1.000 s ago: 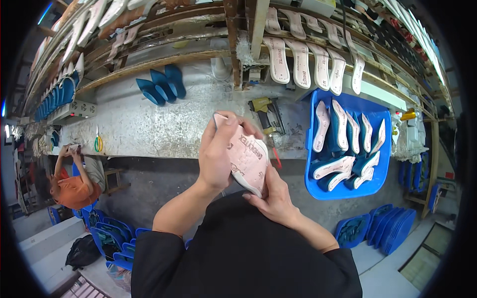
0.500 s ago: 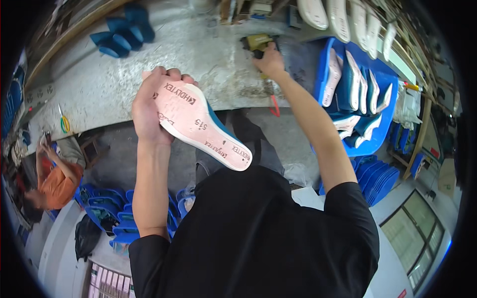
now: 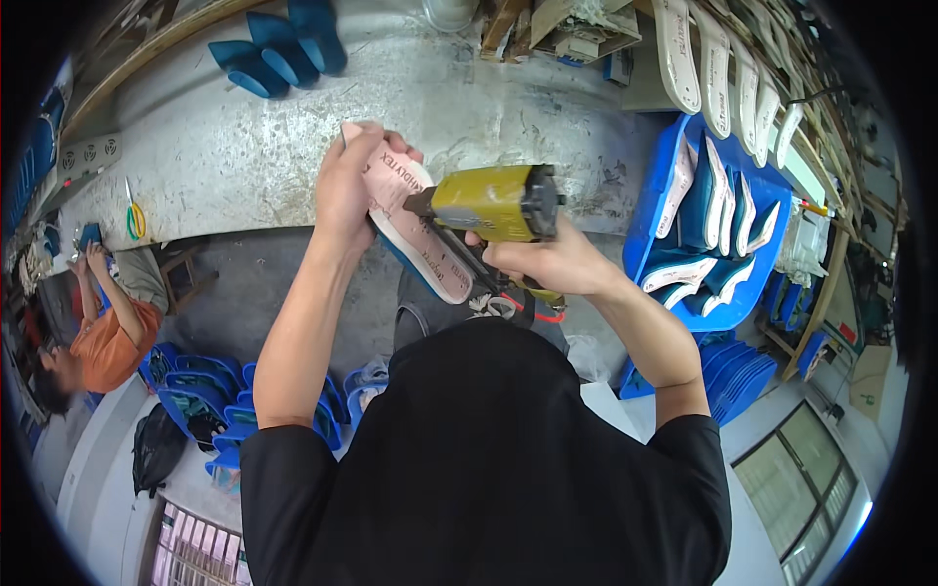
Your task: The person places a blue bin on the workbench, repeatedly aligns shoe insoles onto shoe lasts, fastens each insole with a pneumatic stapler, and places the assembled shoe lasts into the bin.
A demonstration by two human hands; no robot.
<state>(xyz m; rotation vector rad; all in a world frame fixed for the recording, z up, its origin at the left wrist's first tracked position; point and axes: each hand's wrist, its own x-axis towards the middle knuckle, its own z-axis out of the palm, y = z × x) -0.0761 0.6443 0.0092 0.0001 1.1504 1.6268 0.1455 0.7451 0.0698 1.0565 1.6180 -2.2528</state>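
Observation:
My left hand [image 3: 344, 200] is wrapped round a blue shoe last with a pink insole board [image 3: 396, 186] on its bottom face, which is turned up and tilted over the bench edge. In my right hand [image 3: 557, 262] is a yellow and black air stapler [image 3: 486, 203], gripped by its handle. The stapler's nose rests at or just above the middle of the insole board; I cannot tell if it touches. Part of the board is hidden behind the tool. A red hose loop [image 3: 547, 315] hangs below the stapler.
A blue crate [image 3: 640, 249] of lasts with insole boards stands at right, and more white-soled lasts [image 3: 718, 93] line a rack above it. Blue lasts [image 3: 318, 39] and scissors [image 3: 135, 217] lie on the metal bench [image 3: 391, 93]. A person in orange [image 3: 119, 344] works at far left.
My right hand has lifted the stapler off the bench and brought it over the insole board. My left hand and the last have shifted slightly right, and the last is tilted differently.

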